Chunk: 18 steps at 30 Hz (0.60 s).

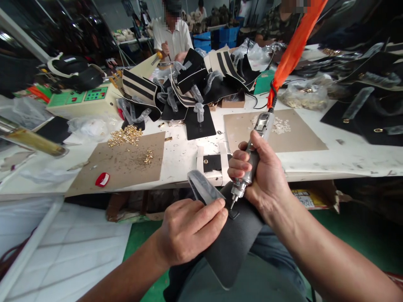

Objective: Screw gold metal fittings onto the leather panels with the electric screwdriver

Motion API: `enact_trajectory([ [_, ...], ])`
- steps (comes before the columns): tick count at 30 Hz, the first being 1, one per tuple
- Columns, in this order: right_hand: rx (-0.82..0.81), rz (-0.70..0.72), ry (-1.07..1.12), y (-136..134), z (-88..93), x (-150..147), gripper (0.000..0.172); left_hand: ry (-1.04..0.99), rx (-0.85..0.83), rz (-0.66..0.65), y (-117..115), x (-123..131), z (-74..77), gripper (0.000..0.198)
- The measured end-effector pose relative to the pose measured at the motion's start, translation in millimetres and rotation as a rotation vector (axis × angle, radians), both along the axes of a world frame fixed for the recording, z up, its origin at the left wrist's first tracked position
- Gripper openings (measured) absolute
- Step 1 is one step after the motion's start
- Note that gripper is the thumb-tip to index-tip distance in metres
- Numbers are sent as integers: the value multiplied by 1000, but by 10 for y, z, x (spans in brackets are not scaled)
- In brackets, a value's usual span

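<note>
My right hand (262,172) is wrapped round a grey electric screwdriver (252,161), held upright with its tip down on a black leather piece (233,243) that lies across my lap. An orange-sleeved cable (292,50) runs up from the tool. My left hand (189,228) is closed on that black piece, pinching it near the tool's tip, beside a plastic-wrapped strap (203,186).
The white worktable (346,157) carries brown card sheets (126,161), a heap of gold fittings (126,136), a red tag (102,179), black and cream bag parts (189,79) and a green-panelled machine (85,98). Other people sit at the far side. White sheeting lies lower left.
</note>
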State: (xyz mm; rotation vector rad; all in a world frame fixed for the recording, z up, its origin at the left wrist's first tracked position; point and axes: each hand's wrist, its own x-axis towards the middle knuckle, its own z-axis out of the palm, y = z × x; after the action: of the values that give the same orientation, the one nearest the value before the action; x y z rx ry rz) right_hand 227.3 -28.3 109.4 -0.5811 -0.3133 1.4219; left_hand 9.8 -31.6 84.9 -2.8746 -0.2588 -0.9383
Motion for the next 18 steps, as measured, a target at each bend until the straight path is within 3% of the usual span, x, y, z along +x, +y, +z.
enact_trajectory([
  [4, 58, -46, -25, -13, 176, 139, 48, 2, -95, -4, 47, -72, -168, 20],
  [7, 81, -145, -72, -57, 247, 160, 46, -75, -337, 61, 77, -109, -261, 25],
  [9, 93, -200, -93, -107, 271, 125, 45, -166, -567, 187, 97, -88, -255, 23],
  [11, 123, -254, -128, -167, 303, 73, 44, -243, -856, 399, 130, -30, -196, 14],
  [13, 193, -312, -188, -219, 353, 23, 42, -320, -1172, 554, 176, 43, -108, 20],
  [16, 324, -394, -284, -244, 431, -55, 40, -473, -1563, 528, 255, 143, 6, 32],
  [18, 401, -418, -341, -212, 452, -119, 38, -554, -1712, 464, 298, 196, 48, 36],
])
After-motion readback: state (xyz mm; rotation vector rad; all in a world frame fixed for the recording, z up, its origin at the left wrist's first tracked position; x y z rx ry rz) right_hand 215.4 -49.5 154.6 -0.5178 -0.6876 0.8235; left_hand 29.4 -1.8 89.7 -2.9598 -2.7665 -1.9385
